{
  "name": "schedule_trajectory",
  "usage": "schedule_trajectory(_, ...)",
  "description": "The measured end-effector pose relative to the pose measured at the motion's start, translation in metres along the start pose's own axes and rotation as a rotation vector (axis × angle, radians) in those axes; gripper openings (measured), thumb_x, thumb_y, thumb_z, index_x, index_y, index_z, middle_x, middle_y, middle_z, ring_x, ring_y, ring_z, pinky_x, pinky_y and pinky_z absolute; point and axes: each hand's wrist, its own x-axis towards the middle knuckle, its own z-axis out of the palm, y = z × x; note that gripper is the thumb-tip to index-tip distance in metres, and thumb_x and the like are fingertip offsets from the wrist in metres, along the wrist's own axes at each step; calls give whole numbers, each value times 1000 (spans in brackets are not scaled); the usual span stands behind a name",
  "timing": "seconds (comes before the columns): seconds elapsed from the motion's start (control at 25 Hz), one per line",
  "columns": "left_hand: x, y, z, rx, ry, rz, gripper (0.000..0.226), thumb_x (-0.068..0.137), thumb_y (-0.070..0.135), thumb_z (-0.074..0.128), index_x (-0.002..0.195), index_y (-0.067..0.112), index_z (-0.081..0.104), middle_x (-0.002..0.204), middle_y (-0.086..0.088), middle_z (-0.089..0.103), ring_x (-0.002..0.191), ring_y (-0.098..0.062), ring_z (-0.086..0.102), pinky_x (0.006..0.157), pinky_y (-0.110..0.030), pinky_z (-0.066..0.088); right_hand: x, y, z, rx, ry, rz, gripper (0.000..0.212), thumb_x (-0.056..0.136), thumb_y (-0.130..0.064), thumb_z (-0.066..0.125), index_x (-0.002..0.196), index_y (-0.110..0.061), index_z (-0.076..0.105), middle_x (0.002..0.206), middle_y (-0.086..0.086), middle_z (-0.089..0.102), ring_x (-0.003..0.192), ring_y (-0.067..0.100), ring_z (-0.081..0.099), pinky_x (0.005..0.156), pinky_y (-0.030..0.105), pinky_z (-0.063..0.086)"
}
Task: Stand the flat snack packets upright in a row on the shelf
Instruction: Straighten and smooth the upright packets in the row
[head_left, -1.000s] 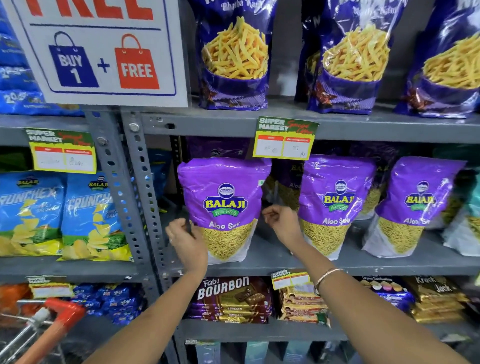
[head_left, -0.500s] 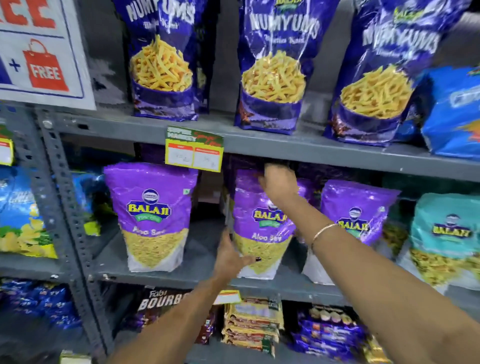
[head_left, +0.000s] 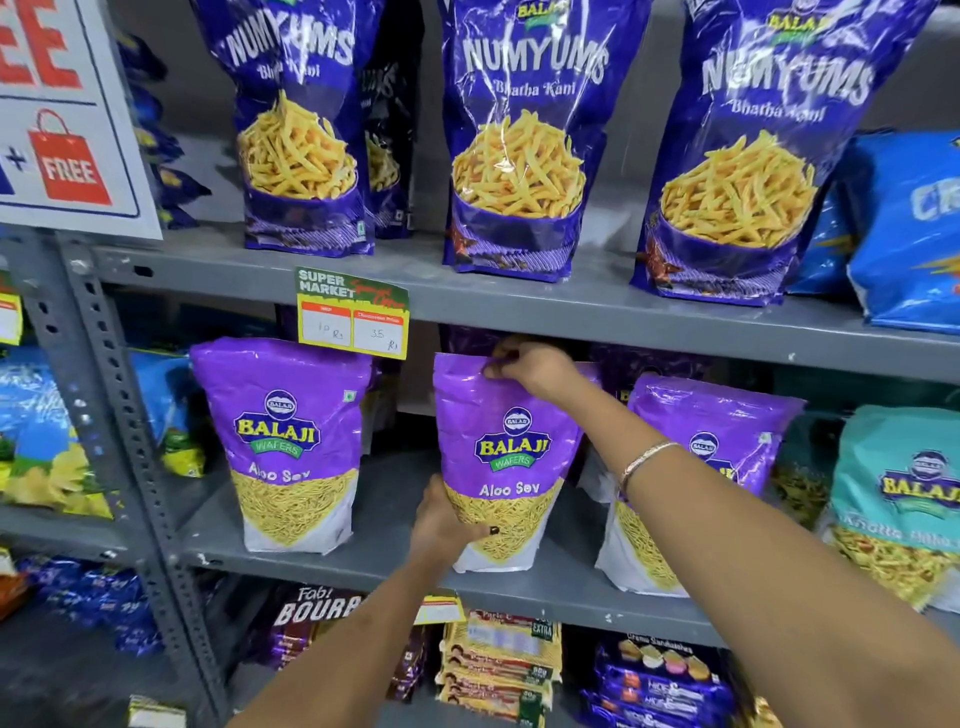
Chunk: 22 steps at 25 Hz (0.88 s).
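Note:
Three purple Balaji Aloo Sev packets stand on the grey middle shelf (head_left: 384, 558). The left packet (head_left: 285, 441) stands upright by itself. The middle packet (head_left: 511, 457) is upright between my hands: my right hand (head_left: 530, 366) pinches its top edge, and my left hand (head_left: 441, 525) grips its lower left side. The right packet (head_left: 696, 467) leans a little, partly hidden behind my right forearm. More purple packets show dimly behind the row.
The upper shelf carries blue Numyums bags (head_left: 519, 140). A price tag (head_left: 353, 312) hangs from its edge above the left packet. A teal packet (head_left: 904, 499) stands at right, blue chip bags (head_left: 36, 436) at left, biscuit packs (head_left: 498, 660) below.
My hands left the left packet and moved to the middle one. My right hand now pinches its top and my left hand grips its lower side. The camera has shifted right and closer.

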Motion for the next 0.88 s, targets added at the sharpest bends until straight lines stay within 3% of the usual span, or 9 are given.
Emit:
schedule_trajectory(0.12, 3, -2, -14, 24, -28, 15, 71, 56, 18, 83, 115, 10, 45, 116, -6, 62, 110, -29, 57, 87, -38, 48, -18, 7, 10, -90, 262, -54, 39, 86, -30, 56, 118, -9, 56, 123, 19, 61, 114, 36, 53, 93, 40, 45)
schedule_trajectory(0.2, 5, -3, -24, -119, -80, 32, 58, 52, 26, 82, 99, 16, 51, 102, -5, 65, 102, -28, 60, 82, -36, 49, -39, 21, 28, -60, 537, -21, 41, 89, -15, 49, 127, -1, 44, 131, 26, 48, 123, 39, 42, 102, 42, 36)
schedule_trajectory(0.32, 4, 5, -39, -443, -131, 32, 26, 73, 10, 72, 91, 13, 55, 83, 1, 60, 85, -19, 56, 63, -15, 50, -61, 53, 68, 183, 784, 219, 52, 83, 9, 39, 134, 2, 32, 139, 24, 37, 129, 36, 34, 107, 37, 28)
schedule_trajectory(0.4, 7, 15, -48, -553, -119, -48, 11, 87, 3, 56, 92, 13, 55, 79, 2, 56, 78, -12, 49, 62, -21, 43, -56, 80, 93, 323, 695, 435, 45, 81, 10, 42, 125, 7, 40, 129, 30, 47, 120, 39, 45, 100, 41, 34)
schedule_trajectory(0.48, 13, 19, -50, -615, -140, -115, 18, 90, 2, 51, 81, 17, 55, 78, 1, 54, 74, -9, 47, 66, -24, 36, -51, 95, 107, 434, 518, 551, 26, 79, 6, 46, 103, 11, 56, 111, 34, 60, 99, 32, 58, 81, 41, 44)
schedule_trajectory(0.56, 16, 21, -50, -632, -143, -147, 23, 90, 2, 50, 75, 20, 54, 77, 0, 55, 73, -9, 48, 68, -25, 36, -47, 103, 109, 430, 457, 571, 19, 77, 6, 45, 80, 7, 63, 87, 30, 64, 80, 23, 49, 69, 35, 38)
schedule_trajectory(0.72, 21, 19, -53, -718, -76, -171, 25, 90, 1, 51, 70, 16, 53, 75, -1, 55, 71, -10, 49, 67, -26, 37, -48, 112, 100, 340, 485, 578, 18, 74, 6, 49, 67, 3, 65, 68, 18, 50, 71, 22, 45, 66, 32, 35)
schedule_trajectory(0.88, 24, 14, -59, -753, -14, -177, 27, 91, 0, 49, 69, 16, 52, 75, -1, 54, 71, -10, 49, 69, -27, 39, -39, 125, 113, 377, 477, 599, 14, 72, 0, 56, 69, 1, 70, 65, 17, 59, 67, 23, 53, 70, 42, 55)
